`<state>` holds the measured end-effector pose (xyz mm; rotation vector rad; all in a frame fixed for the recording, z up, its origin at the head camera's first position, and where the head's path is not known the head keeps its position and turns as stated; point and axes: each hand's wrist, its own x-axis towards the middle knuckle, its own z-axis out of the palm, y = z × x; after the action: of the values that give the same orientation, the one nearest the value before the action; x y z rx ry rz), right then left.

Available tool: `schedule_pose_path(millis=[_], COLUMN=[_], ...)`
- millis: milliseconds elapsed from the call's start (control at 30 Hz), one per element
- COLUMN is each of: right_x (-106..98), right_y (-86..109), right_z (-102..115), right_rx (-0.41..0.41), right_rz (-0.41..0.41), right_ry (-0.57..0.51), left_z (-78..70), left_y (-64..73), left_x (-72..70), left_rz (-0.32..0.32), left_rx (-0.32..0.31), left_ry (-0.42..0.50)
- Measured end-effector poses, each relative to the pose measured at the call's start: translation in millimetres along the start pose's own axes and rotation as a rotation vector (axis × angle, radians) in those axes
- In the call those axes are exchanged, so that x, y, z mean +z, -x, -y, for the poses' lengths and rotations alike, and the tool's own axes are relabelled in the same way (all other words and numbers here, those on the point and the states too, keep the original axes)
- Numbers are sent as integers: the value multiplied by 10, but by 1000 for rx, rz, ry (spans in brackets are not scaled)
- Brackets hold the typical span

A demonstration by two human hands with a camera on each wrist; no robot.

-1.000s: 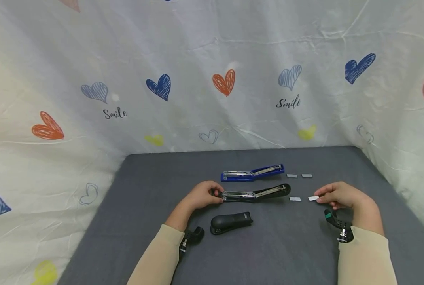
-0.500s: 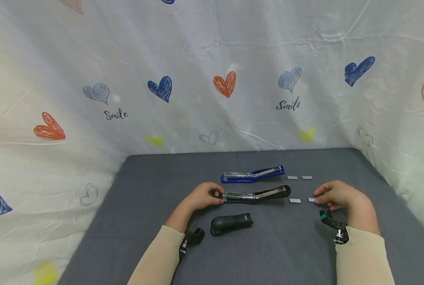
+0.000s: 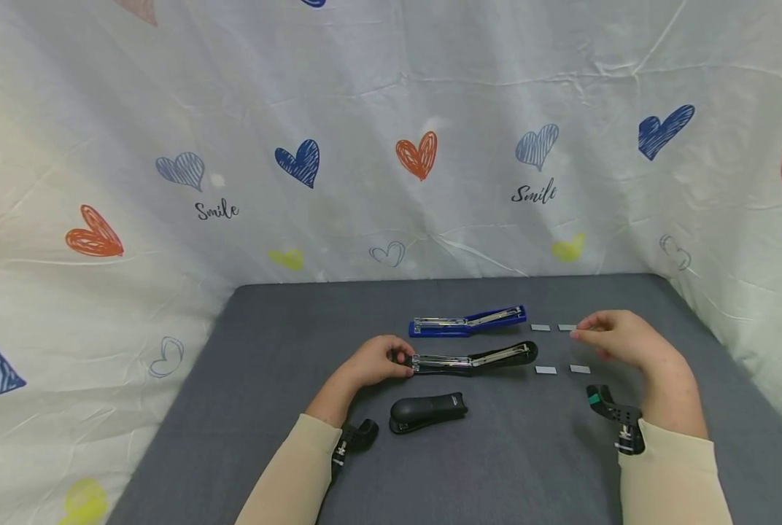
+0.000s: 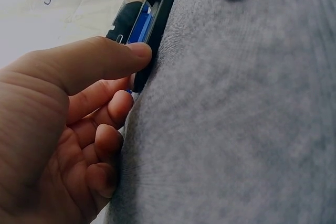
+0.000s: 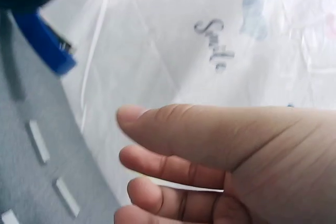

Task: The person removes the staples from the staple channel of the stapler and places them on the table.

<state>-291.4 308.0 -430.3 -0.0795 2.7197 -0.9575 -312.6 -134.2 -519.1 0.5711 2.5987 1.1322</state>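
Hands first: L hand [image 3: 374,361] has thumb + fingers pinched on the L end of an unfolded black stapler [image 3: 459,362], which lies mid-surface, opened out flat-ish, metal channel facing up, R half angled off from the L half. R hand [image 3: 617,337] is released, fingers loosely bent w/ a gap btwn thumb & index, held nr the back R strip [image 3: 566,328]; fingertips overlap its edge in the head view, but the R wrist view shows them apart from it. Back L strip [image 3: 540,328] sits just beside that one, both off the R end of a blue stapler [image 3: 467,325], also unfolded, lying behind the black one & roughly parallel. Front L strip [image 3: 546,370] & front R strip [image 3: 579,370] lie to the R of the black stapler I'm gripping, w/ a gap btwn them. All 4 are small, pale, flat on the grey surface [image 3: 286,350]. Nearer me, folded black stapler [image 3: 428,413] lies on its own, R of my L wrist cam [image 3: 362,434]. Bkgd: white cloth [image 3: 358,80] w/ red, blue & yellow hearts + "Smile" x2.
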Motion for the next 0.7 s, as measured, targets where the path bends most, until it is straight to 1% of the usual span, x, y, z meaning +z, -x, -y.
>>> schedule_pose_path(millis=[200,367,533,700], right_x=[32,114,260,471], right_y=[47,88,127,116], right_z=[273,517,763,952], right_rx=[-103,-186,-275,-371], right_rz=[-60,-94,-99,-84], right_ry=[29,52,57,25], left_z=[-24,-44,-33,-33], left_y=[12,19,22,30], left_x=[-11,-20,-18,-15], left_rz=[2,8,8,5], left_rx=[-4,-5,7,4], left_ry=[2,-20,-30,-26])
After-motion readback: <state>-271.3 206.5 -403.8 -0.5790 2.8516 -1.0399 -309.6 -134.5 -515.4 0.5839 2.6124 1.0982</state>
